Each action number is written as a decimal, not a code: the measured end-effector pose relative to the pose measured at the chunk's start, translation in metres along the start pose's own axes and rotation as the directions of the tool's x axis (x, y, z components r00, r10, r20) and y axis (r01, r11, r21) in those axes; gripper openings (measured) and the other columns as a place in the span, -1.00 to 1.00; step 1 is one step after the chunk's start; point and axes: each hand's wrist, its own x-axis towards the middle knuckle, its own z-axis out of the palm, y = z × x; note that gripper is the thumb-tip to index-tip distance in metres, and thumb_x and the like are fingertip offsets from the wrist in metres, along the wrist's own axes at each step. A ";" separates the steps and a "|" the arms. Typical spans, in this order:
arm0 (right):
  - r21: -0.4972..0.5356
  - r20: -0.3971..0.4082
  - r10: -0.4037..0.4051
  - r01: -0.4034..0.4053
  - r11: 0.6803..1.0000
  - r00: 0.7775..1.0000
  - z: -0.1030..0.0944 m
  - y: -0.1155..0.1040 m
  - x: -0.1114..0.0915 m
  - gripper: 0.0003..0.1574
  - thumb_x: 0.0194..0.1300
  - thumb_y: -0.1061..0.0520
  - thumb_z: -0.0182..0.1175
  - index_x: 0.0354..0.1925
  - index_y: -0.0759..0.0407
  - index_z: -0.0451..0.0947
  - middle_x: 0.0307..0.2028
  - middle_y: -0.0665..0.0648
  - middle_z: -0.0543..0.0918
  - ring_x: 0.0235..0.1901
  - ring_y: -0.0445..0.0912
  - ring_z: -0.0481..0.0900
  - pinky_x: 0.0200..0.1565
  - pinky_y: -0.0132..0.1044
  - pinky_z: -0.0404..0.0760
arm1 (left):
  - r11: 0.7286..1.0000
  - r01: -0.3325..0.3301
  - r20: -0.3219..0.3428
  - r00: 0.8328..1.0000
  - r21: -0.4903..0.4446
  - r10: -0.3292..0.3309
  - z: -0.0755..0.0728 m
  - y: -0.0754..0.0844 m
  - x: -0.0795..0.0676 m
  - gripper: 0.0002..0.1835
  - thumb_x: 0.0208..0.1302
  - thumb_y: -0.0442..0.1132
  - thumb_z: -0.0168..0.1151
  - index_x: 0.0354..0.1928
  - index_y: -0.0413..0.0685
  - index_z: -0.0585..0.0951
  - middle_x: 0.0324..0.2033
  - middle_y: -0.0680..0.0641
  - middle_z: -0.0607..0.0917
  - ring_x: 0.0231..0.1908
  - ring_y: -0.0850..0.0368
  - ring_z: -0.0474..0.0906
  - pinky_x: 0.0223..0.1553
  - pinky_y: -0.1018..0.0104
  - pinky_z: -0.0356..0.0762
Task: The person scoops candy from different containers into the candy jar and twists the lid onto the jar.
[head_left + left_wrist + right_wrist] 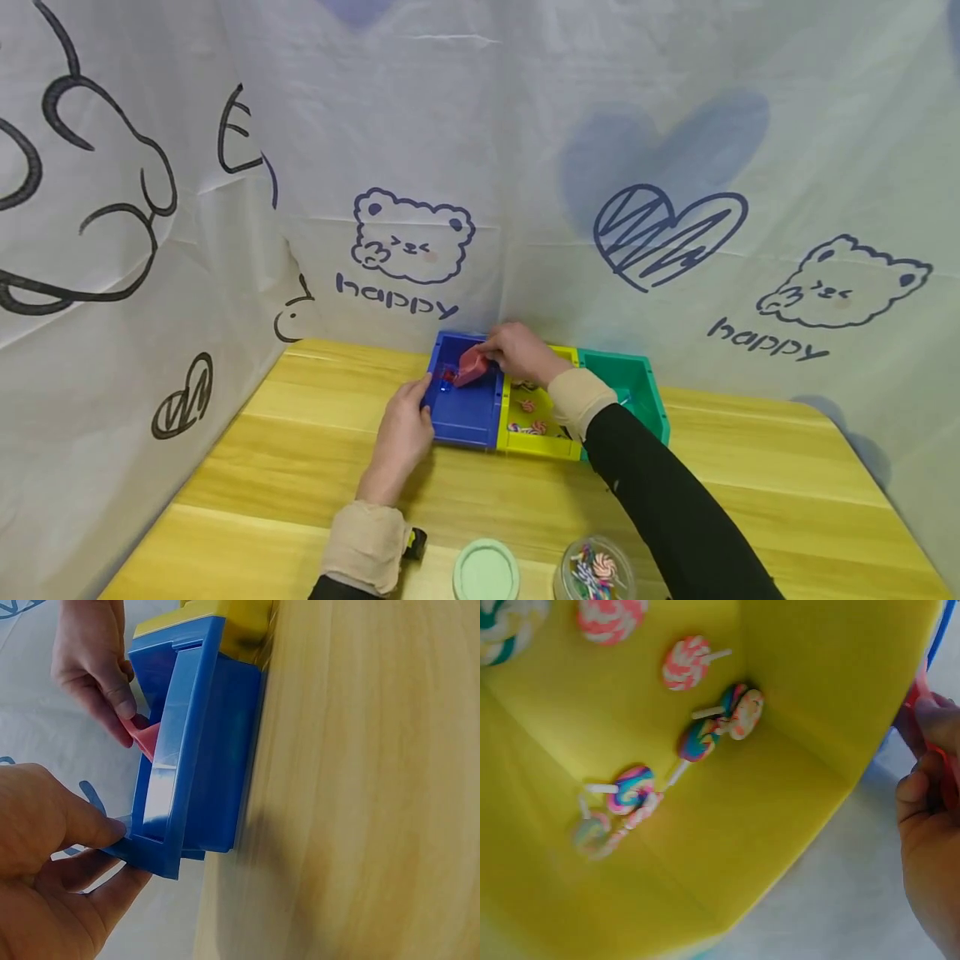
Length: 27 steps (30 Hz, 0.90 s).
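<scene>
Scoop is pinched in my right hand, 1 o'clock inside blue bin; my left hand pinches that bin's edge at 9 o'clock. Yellow bin with lollipops sits at 3 o'clock.

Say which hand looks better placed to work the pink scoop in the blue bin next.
Right, I'd judge: the right hand holds the pink scoop beside the small pieces in the blue bin, while the left hand grips that bin's edge.

The pink scoop I hold tilts into the blue bin, near what look like small bits.
</scene>
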 end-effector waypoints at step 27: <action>-0.026 -0.056 0.255 -0.256 0.966 0.965 0.007 -0.032 0.007 -0.71 0.43 0.16 0.25 0.01 0.09 0.82 -0.15 0.10 0.82 -0.29 -0.01 0.65 -0.12 -0.22 0.68 | 1.000 0.011 0.003 1.000 -0.006 -0.011 0.002 -0.001 0.001 -0.44 0.38 -0.58 0.14 0.43 -0.37 0.44 0.24 -0.39 0.57 0.27 -0.34 0.51 0.32 -0.13 0.47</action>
